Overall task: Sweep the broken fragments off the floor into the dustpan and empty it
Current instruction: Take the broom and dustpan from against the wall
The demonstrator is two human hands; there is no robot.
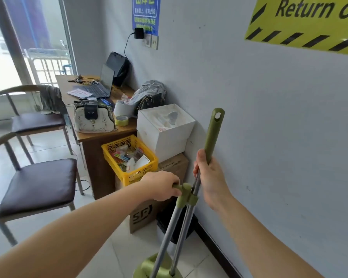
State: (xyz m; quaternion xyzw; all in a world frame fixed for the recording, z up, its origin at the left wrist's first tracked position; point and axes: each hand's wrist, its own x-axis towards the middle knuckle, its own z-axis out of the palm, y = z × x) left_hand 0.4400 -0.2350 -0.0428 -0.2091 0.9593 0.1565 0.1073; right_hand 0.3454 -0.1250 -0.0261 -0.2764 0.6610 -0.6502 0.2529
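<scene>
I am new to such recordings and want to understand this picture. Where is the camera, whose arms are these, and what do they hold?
No machine here: a person works with bare hands. The single picture comes from a camera on the head, looking forward and down, so both arms enter from below. The left hand grips the green grip of the shorter pole. The right hand grips the taller pole below its green top. A clip joins both poles, beside the wall. Behind stand a desk with a laptop, a yellow basket, boxes and two chairs. No fragments show.
</scene>
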